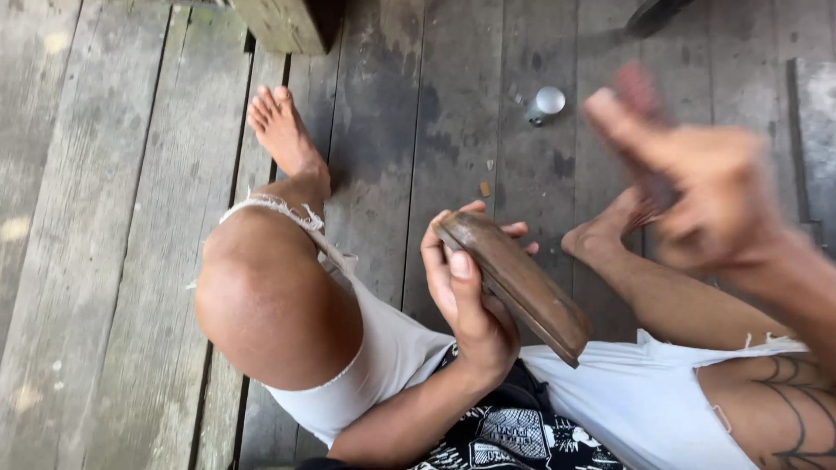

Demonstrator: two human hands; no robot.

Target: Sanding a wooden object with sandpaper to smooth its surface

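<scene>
Two bare hands work above a weathered plank floor (pixel 104 261), where the person sits with knees bent and feet out. The left hand (pixel 466 300) has its grip closed around a flat, oblong wooden piece (pixel 514 283), brown and worn, held edge-up over the lap between the legs; the thumb lies along the near side and the fingertips (pixel 514 229) curl over the far edge. The piece looks stiff and solid, moderately heavy for its size, with a smooth face that could slip, so a hold across its narrow width near the upper end, as now, seems the soundest place. The right hand (pixel 705 191) is raised and blurred by motion; its fingers seem curled around something dark, but I cannot tell what, or how tightly. A small round silvery object (pixel 547 103) lies on the floor beyond, well apart from both hands.
</scene>
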